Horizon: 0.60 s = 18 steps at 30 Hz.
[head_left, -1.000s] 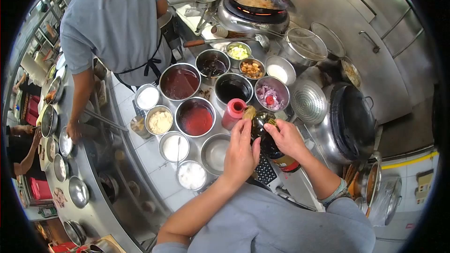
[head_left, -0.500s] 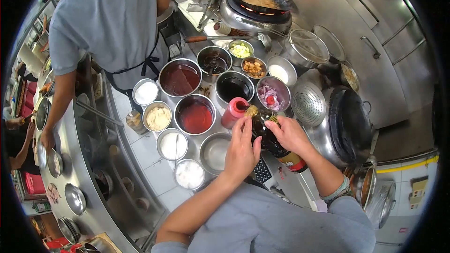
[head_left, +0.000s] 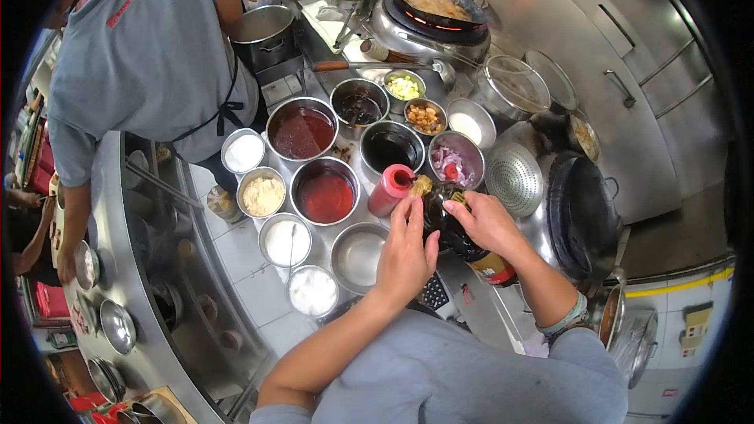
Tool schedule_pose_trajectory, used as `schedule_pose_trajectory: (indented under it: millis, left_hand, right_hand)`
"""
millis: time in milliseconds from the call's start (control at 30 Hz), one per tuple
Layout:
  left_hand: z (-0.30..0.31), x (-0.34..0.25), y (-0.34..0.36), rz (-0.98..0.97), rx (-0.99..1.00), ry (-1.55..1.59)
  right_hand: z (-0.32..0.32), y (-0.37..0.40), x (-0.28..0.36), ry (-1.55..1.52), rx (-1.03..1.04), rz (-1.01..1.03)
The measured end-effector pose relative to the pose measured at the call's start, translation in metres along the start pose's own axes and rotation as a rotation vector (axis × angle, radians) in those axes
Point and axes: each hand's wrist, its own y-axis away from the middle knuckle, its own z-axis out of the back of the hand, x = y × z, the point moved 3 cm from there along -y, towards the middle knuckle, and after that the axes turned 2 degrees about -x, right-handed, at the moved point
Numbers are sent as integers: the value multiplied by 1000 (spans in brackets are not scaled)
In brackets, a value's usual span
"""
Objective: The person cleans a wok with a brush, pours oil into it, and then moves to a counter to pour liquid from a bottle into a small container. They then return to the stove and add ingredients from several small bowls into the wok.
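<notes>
A large dark glass bottle (head_left: 449,228) with a red and gold label lies tilted in front of me. My right hand (head_left: 488,224) grips it, thumb along its upper side. The gold-wrapped neck points left, right at the mouth of a red squeeze bottle (head_left: 388,191) standing upright among the bowls. My left hand (head_left: 404,250) lies beside the neck with its fingers stretched out and thumb apart, fingertips against the neck and close to the squeeze bottle. Below the left hand is a steel bowl (head_left: 339,247).
Around the bottles stand bowls of red sauce (head_left: 327,194), dark sauce (head_left: 390,147), chopped onion (head_left: 462,159) and white powder (head_left: 286,242). A perforated ladle (head_left: 515,179) and a black wok (head_left: 585,216) are at right. Flames rise behind another wok (head_left: 432,1). A co-worker (head_left: 149,55) stands at left.
The co-worker has shifted left and leans further along the left counter, uncovering a tall pot behind. My hands, the dark bottle and the squeeze bottle keep nearly the same positions.
</notes>
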Motion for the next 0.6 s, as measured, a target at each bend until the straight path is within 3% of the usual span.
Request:
schedule_pose_trajectory:
  millis: [600]
  left_hand:
    - [0, 2, 1, 22, 5, 35]
  right_hand:
    - [-2, -7, -1, 44, 25, 38]
